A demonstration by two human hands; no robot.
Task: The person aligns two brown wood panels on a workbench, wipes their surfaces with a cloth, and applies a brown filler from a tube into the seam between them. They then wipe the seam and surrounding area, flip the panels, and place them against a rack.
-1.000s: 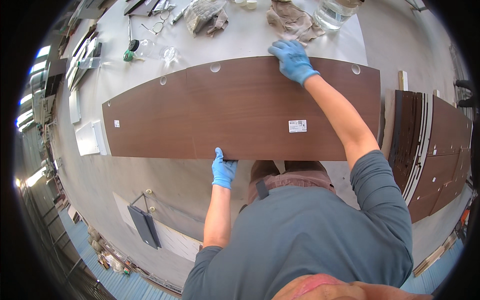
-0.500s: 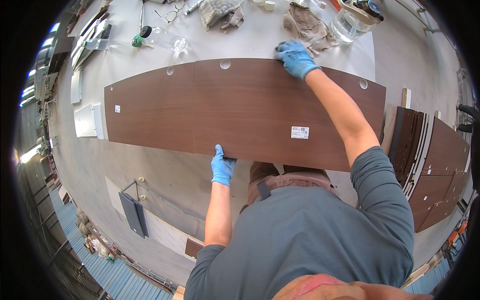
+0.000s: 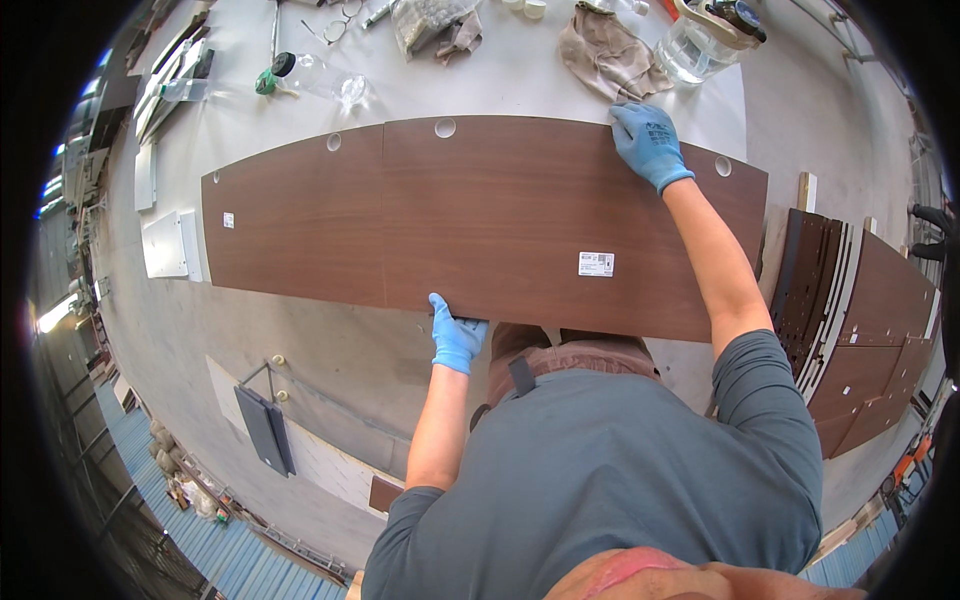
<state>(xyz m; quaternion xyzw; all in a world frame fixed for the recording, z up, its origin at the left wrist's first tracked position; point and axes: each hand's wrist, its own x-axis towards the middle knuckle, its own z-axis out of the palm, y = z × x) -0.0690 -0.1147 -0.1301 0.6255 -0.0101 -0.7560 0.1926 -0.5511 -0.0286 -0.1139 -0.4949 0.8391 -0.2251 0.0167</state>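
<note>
A long brown wood-look panel (image 3: 500, 220) lies across the white table (image 3: 440, 80) in front of me, overhanging its near edge. A seam divides it from a second brown panel (image 3: 300, 220) on the left; whether they are joined I cannot tell. Round holes run along the far edge. My left hand (image 3: 457, 335), in a blue glove, grips the near edge just right of the seam, thumb on top and fingers underneath. My right hand (image 3: 648, 143), gloved alike, is closed over the far edge toward the right; its fingertips are partly hidden.
Beyond the panels lie a grey-brown cloth (image 3: 610, 55), a large clear water jug (image 3: 692, 48), a clear bottle (image 3: 315, 75) and a plastic bag (image 3: 425, 25). More brown panels (image 3: 870, 330) stand at right. A metal frame (image 3: 330, 400) with dark boards (image 3: 262, 430) is at lower left.
My right hand has slid to the right along the far edge. My left hand has shifted slightly right along the near edge. The panels keep their place on the table.
</note>
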